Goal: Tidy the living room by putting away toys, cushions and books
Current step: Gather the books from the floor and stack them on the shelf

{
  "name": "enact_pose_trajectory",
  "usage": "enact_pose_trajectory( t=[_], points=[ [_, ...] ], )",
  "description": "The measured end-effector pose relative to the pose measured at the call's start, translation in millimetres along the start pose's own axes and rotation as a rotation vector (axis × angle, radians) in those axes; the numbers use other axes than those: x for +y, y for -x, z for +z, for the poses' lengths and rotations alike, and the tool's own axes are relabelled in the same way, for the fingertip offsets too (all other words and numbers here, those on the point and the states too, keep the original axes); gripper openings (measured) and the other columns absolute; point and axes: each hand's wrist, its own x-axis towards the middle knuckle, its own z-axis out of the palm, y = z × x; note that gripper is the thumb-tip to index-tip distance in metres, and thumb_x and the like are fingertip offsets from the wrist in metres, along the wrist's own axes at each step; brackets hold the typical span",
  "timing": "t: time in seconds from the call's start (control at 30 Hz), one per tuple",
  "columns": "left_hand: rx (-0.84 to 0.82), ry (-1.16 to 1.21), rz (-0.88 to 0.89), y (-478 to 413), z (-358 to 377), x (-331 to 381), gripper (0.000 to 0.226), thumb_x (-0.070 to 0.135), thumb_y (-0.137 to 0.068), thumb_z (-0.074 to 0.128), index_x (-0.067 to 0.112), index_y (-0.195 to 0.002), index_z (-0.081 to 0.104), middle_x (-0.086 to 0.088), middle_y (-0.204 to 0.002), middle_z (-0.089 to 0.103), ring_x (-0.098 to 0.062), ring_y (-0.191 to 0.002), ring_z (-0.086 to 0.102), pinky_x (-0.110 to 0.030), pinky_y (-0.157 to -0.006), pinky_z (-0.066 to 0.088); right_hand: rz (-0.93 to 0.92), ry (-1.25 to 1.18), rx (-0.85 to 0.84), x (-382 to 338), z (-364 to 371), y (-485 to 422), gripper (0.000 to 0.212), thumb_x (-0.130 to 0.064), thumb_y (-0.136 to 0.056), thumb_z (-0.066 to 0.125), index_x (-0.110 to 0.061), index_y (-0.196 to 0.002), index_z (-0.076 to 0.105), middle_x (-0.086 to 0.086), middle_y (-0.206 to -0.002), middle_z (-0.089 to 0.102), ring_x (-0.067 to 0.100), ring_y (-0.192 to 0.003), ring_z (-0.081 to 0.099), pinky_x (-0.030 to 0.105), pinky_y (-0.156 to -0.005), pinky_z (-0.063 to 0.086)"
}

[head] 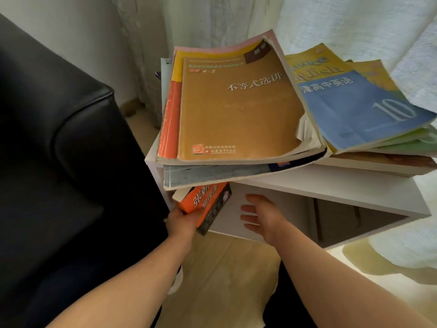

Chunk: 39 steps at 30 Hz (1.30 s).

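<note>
Under the overhanging top of the white shelf unit (pixel 331 185), at the mouth of its left compartment: one orange-and-black paperback (pixel 205 204), thick, with large white Chinese characters on the orange cover and a dark lower band. It is held tilted, its long axis running from the lower right up and to the left into the opening; its upper end is hidden beneath the stacks above.

Holder: left hand (pixel 183 221), closed around the book's lower left corner, the thumb side against the cover. The fingers behind it are not visible.

Right hand (pixel 262 216): empty, fingers spread and slightly curled, palm turned toward the book, just to its right and apart from it, in front of the compartment's white back panel. The left hand is the nearer to the book, being on it.

Judgement: the book is being fed into the compartment. The coming move turns on sliding it along its long axis, up and leftward, with the right hand placed to steady its free edge.

Above, on the shelf top: a stack headed by a worn ochre textbook (pixel 238 110) that overhangs the front edge, and beside it a stack headed by a blue-and-yellow English textbook (pixel 354 107). Risk: knocking the overhanging stack.

Left of the unit: a black leather sofa arm (pixel 71 138). Behind it: pale curtains (pixel 212 20).
</note>
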Motion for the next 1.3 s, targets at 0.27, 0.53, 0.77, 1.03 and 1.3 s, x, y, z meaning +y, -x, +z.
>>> enact_pose_trajectory(
  t=[0.27, 0.53, 0.77, 1.03, 1.3],
  points=[
    [0.160, 0.070, -0.165, -30.3, 4.0, -12.0, 0.031, 0.001, -0.074, 0.074, 0.005, -0.104, 0.065, -0.015, -0.102, 0.065, -0.030, -0.093, 0.062, -0.043, -0.089, 0.051, 0.019, 0.113, -0.036, -0.2, 12.7, -20.3, 0.016, -0.027, -0.094, 0.050, -0.018, -0.107, 0.055, 0.003, -0.092, 0.060, 0.022, -0.088, 0.058, 0.032, -0.078, 0.045],
    [0.088, 0.136, -0.176, -33.0, 10.8, -9.1, 0.037, 0.011, -0.078, 0.074, 0.014, -0.112, 0.061, -0.011, -0.106, 0.063, -0.029, -0.095, 0.061, -0.043, -0.092, 0.050, 0.073, 0.108, -0.043, 0.3, 17.7, -30.3, 0.017, -0.028, -0.094, 0.051, -0.016, -0.107, 0.054, 0.002, -0.088, 0.059, 0.019, -0.081, 0.056, 0.028, -0.066, 0.045],
    [0.054, -0.039, -0.283, -39.6, 9.9, -0.9, 0.062, 0.029, -0.065, 0.079, 0.008, -0.119, 0.058, -0.017, -0.116, 0.064, -0.032, -0.101, 0.063, -0.045, -0.091, 0.052, 0.079, 0.133, -0.029, 1.3, 16.3, -26.4, 0.018, -0.027, -0.094, 0.051, -0.015, -0.108, 0.053, 0.002, -0.086, 0.058, 0.017, -0.077, 0.056, 0.027, -0.065, 0.045],
    [-0.056, 0.062, -0.294, -26.9, 6.3, -4.8, 0.040, 0.019, -0.089, 0.063, 0.007, -0.125, 0.052, -0.017, -0.120, 0.060, -0.025, -0.091, 0.057, -0.036, -0.081, 0.049, 0.083, 0.155, -0.065, 2.6, 26.3, -20.7, 0.022, -0.026, -0.095, 0.049, -0.012, -0.112, 0.054, 0.004, -0.092, 0.059, 0.018, -0.081, 0.055, 0.029, -0.072, 0.045],
    [-0.057, -0.193, -0.205, -14.7, -5.0, 4.0, 0.033, 0.018, -0.090, 0.057, 0.008, -0.121, 0.054, -0.016, -0.118, 0.061, -0.030, -0.100, 0.059, -0.035, -0.076, 0.050, 0.088, 0.181, -0.033, 13.3, 27.8, -8.5, 0.032, -0.026, -0.095, 0.049, -0.008, -0.123, 0.052, 0.007, -0.103, 0.058, 0.020, -0.086, 0.055, 0.033, -0.084, 0.046]
  ],
)
